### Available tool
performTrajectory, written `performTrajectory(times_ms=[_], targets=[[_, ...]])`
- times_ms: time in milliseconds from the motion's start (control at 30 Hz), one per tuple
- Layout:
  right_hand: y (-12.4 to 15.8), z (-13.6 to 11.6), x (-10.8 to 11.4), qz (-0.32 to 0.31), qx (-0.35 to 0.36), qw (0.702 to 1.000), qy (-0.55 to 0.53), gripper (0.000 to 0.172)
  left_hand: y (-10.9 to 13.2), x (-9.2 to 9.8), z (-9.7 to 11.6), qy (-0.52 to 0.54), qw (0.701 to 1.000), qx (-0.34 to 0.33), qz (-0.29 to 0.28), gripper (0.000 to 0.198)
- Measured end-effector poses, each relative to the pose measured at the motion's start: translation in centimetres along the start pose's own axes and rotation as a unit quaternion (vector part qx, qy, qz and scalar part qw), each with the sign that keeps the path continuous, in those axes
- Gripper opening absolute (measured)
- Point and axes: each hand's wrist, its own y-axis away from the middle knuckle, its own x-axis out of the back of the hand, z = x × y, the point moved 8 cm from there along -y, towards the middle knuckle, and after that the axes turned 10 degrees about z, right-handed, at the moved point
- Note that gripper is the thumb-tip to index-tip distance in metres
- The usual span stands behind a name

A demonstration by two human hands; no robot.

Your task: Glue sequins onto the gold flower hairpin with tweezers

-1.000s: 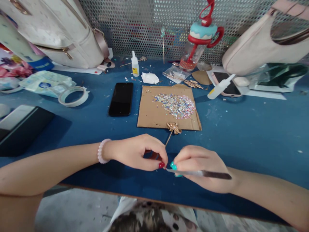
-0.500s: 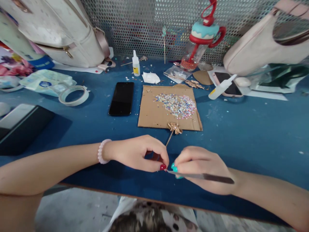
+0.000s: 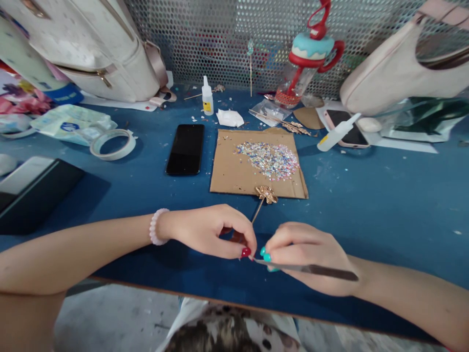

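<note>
My left hand (image 3: 216,232), with a beaded bracelet (image 3: 158,227), has thumb and forefinger pinched together beneath red nails. Whatever sits in that pinch is too small to name. A thin stick (image 3: 257,211) with a gold flower (image 3: 266,194) runs from the cardboard's near edge to behind these fingers; whether they grip it is hidden. My right hand (image 3: 308,254) is closed around slim metal tweezers (image 3: 315,269), their dark end toward my wrist. The tweezers' point meets or nearly meets my left fingertips. Beyond lies a cardboard sheet (image 3: 234,171) with a pile of shiny sequins (image 3: 271,160).
A black phone (image 3: 185,149) lies left of the cardboard, near a tape roll (image 3: 113,144). Glue bottles stand behind (image 3: 207,100) and lean at right (image 3: 337,133). A tumbler (image 3: 304,68) and bags (image 3: 106,54) line the mesh back. The table edge (image 3: 256,307) is close.
My left fingertips have shifted very slightly at the tweezers' point. Otherwise the hands, flower stick and cardboard hold nearly the same positions.
</note>
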Motion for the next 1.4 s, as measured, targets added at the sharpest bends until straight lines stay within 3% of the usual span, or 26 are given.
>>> performTrajectory(times_ms=[967, 1267, 1400], targets=[[0.6, -0.5, -0.6, -0.026, 0.069, 0.994, 0.075, 0.016, 0.2, -0.3, -0.4, -0.009, 0.999, 0.032, -0.005, 0.008], [0.7, -0.9, -0.9, -0.056, 0.103, 0.988, 0.104, 0.015, 0.2, -0.7, -0.8, 0.008, 0.996, 0.079, -0.038, 0.013], [1.3, -0.4, -1.2, -0.064, 0.085, 0.988, 0.114, 0.014, 0.3, -0.7, -0.7, -0.014, 0.995, 0.089, -0.034, 0.012]])
